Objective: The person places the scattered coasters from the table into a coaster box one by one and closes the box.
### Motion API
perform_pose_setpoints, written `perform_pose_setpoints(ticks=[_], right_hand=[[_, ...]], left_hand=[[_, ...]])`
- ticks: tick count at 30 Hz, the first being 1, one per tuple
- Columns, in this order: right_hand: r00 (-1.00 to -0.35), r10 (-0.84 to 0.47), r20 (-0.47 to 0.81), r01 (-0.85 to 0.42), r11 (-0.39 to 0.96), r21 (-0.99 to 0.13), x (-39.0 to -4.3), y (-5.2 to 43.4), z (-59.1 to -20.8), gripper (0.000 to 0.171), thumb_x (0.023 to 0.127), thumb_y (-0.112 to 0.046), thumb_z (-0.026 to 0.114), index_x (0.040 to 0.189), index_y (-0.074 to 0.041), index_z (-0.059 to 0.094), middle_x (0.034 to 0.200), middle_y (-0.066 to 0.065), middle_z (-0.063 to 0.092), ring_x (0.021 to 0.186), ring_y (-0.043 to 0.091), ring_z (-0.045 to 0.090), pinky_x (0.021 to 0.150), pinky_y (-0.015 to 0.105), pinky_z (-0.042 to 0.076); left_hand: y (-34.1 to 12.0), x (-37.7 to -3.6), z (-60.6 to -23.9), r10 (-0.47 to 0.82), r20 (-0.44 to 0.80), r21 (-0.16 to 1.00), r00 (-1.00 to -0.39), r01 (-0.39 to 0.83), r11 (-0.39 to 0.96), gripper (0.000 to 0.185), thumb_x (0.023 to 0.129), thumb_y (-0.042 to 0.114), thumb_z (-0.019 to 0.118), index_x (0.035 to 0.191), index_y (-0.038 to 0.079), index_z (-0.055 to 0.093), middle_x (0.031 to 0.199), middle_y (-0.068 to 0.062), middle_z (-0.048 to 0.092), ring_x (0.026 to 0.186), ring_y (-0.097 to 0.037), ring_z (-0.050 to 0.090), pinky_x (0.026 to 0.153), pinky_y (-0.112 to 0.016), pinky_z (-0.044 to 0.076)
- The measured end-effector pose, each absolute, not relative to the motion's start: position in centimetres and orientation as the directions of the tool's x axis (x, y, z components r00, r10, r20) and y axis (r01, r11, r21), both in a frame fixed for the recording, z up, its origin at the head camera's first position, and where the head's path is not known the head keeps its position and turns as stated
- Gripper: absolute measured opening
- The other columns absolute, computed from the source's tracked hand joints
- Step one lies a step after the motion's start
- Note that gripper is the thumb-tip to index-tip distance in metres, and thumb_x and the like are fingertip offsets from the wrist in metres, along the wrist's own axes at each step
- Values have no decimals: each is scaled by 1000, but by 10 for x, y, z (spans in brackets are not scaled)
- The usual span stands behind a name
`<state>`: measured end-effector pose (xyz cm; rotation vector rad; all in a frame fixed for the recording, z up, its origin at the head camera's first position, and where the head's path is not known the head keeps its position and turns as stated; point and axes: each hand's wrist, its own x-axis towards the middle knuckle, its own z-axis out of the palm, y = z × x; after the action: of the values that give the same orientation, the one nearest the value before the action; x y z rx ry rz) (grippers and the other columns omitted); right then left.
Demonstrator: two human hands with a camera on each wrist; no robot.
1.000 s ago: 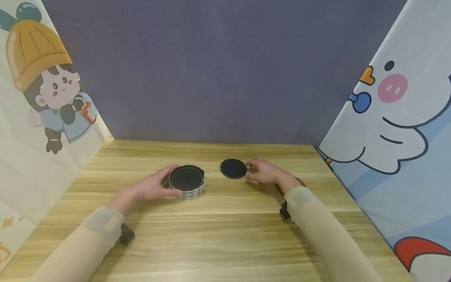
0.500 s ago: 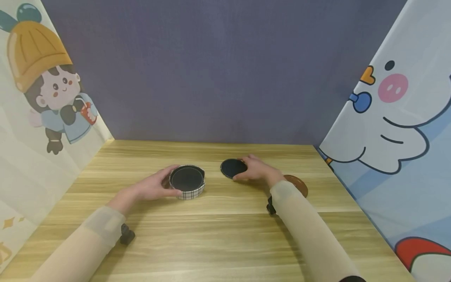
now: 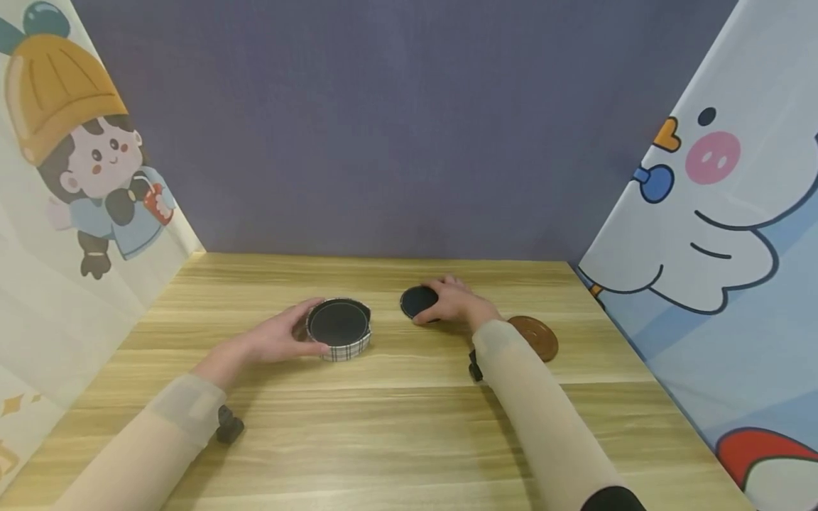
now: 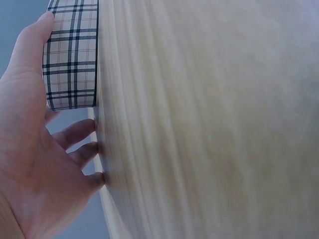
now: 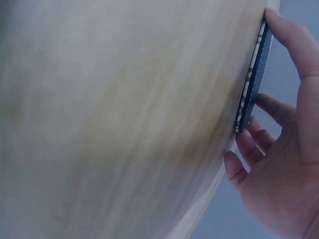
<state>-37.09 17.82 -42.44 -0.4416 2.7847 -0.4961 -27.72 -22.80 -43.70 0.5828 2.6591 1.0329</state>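
My left hand [image 3: 281,337] holds a round plaid coaster holder [image 3: 347,351] by its side, thumb on the near wall and fingers round the far left. A black disc fills the holder's top. In the left wrist view the holder's checked wall [image 4: 75,59] stands between thumb and fingers, its base on the table. To the right, my right hand [image 3: 452,301] grips a thin black round coaster [image 3: 415,301] by its right part, thumb near and fingers beyond. The coaster lies flat; its patterned edge [image 5: 250,74] shows in the right wrist view.
A brown round disc [image 3: 535,337] lies on the wooden table [image 3: 358,433], just right of my right wrist. A dark wall panel [image 3: 383,142] rises behind the table. Cartoon-printed panels stand at the left [image 3: 38,298] and right [image 3: 754,270].
My right hand has moved left, from the black coaster's right edge to a grip over its right part. The brown disc has come into view. The left hand and the holder stay put.
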Motion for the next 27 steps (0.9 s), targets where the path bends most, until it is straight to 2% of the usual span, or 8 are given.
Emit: perform_pose_setpoints(ticks=[5, 15, 22, 27], right_hand=[[-912, -340, -231, -246, 901, -358, -371, 174, -420, 104, 87, -70, 82, 173, -34, 35, 171, 15, 33, 158, 42, 33, 122, 68, 39], [-902, -329, -280, -228, 913, -339, -370, 171, -413, 104, 87, -68, 84, 172, -33, 37, 168, 18, 33, 154, 42, 34, 122, 66, 39], [-889, -355, -290, -262, 913, -314, -363, 172, -408, 103, 84, -68, 87, 170, -38, 40, 160, 17, 38, 146, 41, 41, 116, 63, 44], [-882, -371, -289, -282, 909, -307, -356, 175, -412, 101, 84, -69, 86, 169, -39, 41, 160, 17, 38, 143, 39, 42, 115, 62, 45]], left_hand=[[-229, -277, -435, 442, -65, 677, -895, 286, 678, 115, 90, 58, 87, 175, 15, 23, 174, -30, 33, 159, -57, 33, 128, -77, 26], [-229, -277, -435, 444, -73, 686, -893, 278, 673, 116, 90, 59, 87, 176, 16, 22, 175, -30, 32, 159, -57, 34, 128, -76, 27], [-230, -278, -437, 442, -74, 686, -894, 276, 673, 115, 91, 59, 86, 176, 18, 21, 176, -30, 29, 161, -57, 30, 128, -77, 25], [-229, -277, -436, 446, -73, 681, -892, 282, 676, 115, 91, 58, 86, 176, 16, 22, 176, -30, 31, 160, -57, 31, 128, -78, 25]])
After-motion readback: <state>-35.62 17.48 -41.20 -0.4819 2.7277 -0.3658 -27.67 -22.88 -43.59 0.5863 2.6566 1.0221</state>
